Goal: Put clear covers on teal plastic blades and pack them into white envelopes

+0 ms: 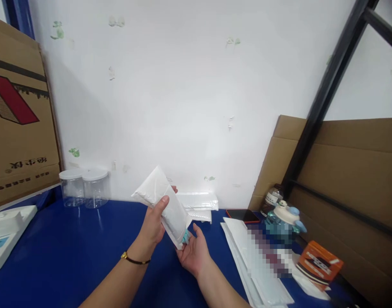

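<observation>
My left hand point(154, 224) grips a white padded pouch point(162, 201) around its middle and holds it tilted above the blue table point(70, 252). My right hand point(192, 252) lies palm up under the pouch's lower end, where a small teal piece point(185, 236) sticks out against the fingers. A thin gold bracelet point(133, 259) circles my left wrist.
Two clear lidded jars point(85, 187) stand at the back left beside a large cardboard box point(18, 115). More white pouches point(198, 203) lie by the wall. On the right are a phone point(243, 215), a pile of white envelopes point(247, 252), a teal-capped bottle point(284, 222) and an orange box point(319, 263).
</observation>
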A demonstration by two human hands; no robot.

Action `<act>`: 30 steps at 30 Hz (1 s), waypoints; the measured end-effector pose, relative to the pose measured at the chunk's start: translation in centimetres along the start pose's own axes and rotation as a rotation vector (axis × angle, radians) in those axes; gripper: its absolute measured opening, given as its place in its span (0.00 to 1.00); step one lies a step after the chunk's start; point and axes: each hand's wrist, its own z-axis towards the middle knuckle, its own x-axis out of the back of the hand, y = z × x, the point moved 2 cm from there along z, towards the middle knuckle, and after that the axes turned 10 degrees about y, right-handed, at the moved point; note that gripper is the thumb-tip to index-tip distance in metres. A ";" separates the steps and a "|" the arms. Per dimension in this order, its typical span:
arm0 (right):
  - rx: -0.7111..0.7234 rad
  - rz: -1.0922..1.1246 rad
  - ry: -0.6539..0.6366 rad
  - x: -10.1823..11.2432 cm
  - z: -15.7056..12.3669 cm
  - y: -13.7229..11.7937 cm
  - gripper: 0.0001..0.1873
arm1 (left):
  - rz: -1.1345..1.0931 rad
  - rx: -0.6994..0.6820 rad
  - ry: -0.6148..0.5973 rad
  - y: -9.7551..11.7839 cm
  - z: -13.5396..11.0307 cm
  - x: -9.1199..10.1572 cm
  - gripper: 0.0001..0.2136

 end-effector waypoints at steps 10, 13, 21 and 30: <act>0.448 -0.301 0.229 1.2 1.3 -1.1 0.20 | -0.144 -0.080 0.221 -1.5 1.0 1.8 0.16; 0.512 -0.427 0.281 1.8 1.7 -1.7 0.20 | -0.201 -0.110 0.318 -1.9 0.9 2.7 0.12; 0.901 -1.318 0.600 5.8 1.5 -6.8 0.25 | -0.182 -0.049 0.461 -1.1 0.8 4.9 0.10; 0.855 -1.672 0.635 5.6 0.9 -6.1 0.22 | -0.124 -0.057 0.533 1.2 3.2 8.6 0.08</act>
